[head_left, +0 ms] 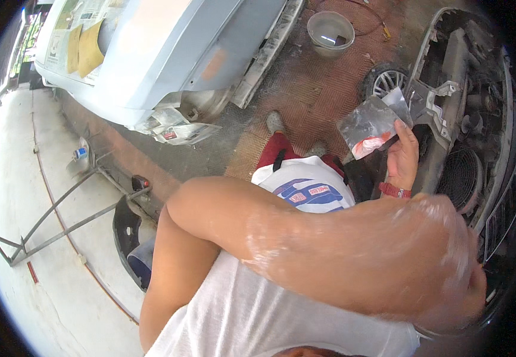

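My right hand (405, 154), with a red wristband (395, 190), grips the edge of a thin grey plate (365, 119). A smear of red-orange paste (371, 144) lies on the plate near my fingers. My left forearm (329, 250) crosses in front of my body toward the right, with whitish dust on its skin. At its end, my left hand (448, 262) is blurred by motion near my right arm; its fingers are not clear. The left forearm hides most of my right arm.
A grey-white car body (162, 59) with newspaper and yellow sheets (88, 47) stands at the upper left. A basin (330, 33) sits on the patterned floor. An opened car front (460, 119) and a wheel (384, 81) are at right; a metal frame (61, 223) is at left.
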The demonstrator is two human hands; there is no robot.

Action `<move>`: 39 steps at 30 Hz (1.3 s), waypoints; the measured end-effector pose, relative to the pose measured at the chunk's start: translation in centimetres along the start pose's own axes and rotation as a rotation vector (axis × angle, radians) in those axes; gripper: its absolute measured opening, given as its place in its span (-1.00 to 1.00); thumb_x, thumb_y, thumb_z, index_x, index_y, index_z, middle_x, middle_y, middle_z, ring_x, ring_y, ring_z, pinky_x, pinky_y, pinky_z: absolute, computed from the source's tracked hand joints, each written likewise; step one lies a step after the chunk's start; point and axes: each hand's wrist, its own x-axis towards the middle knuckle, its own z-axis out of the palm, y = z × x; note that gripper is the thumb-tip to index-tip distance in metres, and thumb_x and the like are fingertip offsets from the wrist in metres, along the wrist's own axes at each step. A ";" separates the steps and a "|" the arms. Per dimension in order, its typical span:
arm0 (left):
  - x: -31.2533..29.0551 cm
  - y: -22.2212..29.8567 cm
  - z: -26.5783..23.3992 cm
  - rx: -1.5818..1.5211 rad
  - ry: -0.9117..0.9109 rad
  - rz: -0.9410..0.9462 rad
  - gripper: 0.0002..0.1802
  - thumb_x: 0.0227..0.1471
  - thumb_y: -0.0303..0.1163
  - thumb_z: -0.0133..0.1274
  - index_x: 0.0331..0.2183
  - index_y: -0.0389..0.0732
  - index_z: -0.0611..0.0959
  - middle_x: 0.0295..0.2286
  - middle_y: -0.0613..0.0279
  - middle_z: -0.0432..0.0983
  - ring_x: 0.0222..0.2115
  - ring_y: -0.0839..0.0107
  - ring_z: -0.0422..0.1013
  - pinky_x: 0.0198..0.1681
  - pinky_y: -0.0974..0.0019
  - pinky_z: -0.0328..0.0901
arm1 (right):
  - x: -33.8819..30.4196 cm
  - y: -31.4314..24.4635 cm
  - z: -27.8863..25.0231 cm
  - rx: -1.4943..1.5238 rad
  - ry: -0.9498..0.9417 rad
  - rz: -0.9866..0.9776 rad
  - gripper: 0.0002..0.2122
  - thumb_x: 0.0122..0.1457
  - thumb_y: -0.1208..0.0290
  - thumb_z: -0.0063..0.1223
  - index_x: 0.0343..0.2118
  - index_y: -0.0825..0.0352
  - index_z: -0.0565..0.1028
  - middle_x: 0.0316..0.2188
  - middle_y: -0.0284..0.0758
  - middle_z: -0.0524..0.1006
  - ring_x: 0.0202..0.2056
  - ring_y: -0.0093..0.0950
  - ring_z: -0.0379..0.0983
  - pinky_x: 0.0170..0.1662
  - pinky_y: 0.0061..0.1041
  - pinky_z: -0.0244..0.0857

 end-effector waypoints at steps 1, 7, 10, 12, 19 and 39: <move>-0.2 -0.5 0.1 -0.005 -0.009 -0.002 -0.67 -0.22 -0.24 0.23 -0.44 -0.28 0.58 -0.61 0.27 0.33 -0.61 0.32 0.35 -0.49 0.28 0.22 | -0.6 -0.9 0.9 0.040 -0.044 0.074 -0.79 0.34 0.45 0.22 -0.05 0.45 0.62 -0.09 -0.25 0.69 -0.07 -0.48 0.61 0.07 -0.46 0.43; -0.9 -1.2 1.3 -0.061 -0.076 0.009 -0.67 -0.15 -0.24 0.23 -0.37 -0.27 0.58 -0.55 0.21 0.38 -0.54 0.25 0.40 -0.42 0.23 0.27 | 0.3 0.9 -0.2 -0.037 -0.042 0.001 -0.77 0.34 0.49 0.20 -0.03 0.50 0.61 -0.01 -0.22 0.66 0.02 -0.46 0.57 0.12 -0.49 0.37; -1.5 -1.9 3.3 -0.141 -0.107 0.040 -0.67 -0.12 -0.24 0.24 -0.34 -0.26 0.59 -0.52 0.18 0.41 -0.51 0.21 0.42 -0.38 0.21 0.29 | 0.3 1.4 -0.4 -0.004 -0.047 0.003 -0.78 0.31 0.51 0.24 -0.04 0.48 0.62 -0.04 -0.23 0.65 -0.01 -0.45 0.56 0.08 -0.49 0.38; -1.4 -2.4 4.4 -0.196 -0.141 0.061 -0.67 -0.10 -0.25 0.24 -0.32 -0.25 0.59 -0.50 0.16 0.42 -0.49 0.19 0.43 -0.36 0.19 0.30 | -0.3 1.3 0.2 -0.014 -0.035 0.020 -0.77 0.33 0.49 0.22 -0.03 0.49 0.61 -0.03 -0.22 0.65 -0.01 -0.46 0.57 0.10 -0.46 0.38; -1.6 -2.5 6.7 -0.283 -0.225 0.102 -0.67 -0.03 -0.25 0.24 -0.25 -0.23 0.60 -0.43 0.09 0.49 -0.41 0.10 0.48 -0.28 0.13 0.35 | -0.4 2.1 0.2 0.029 -0.038 0.060 -0.78 0.34 0.46 0.22 -0.05 0.47 0.62 -0.08 -0.25 0.68 -0.05 -0.46 0.61 0.12 -0.44 0.38; -10.8 -15.0 5.0 -0.147 -0.414 -0.698 -0.59 0.19 -0.25 0.26 0.01 -0.22 0.62 -0.07 -0.06 0.59 -0.08 0.04 0.55 -0.02 0.11 0.43 | -0.8 1.8 1.6 -0.021 -0.024 0.023 -0.84 0.34 0.39 0.23 -0.17 0.39 0.67 -0.22 -0.32 0.69 -0.19 -0.53 0.60 -0.01 -0.49 0.40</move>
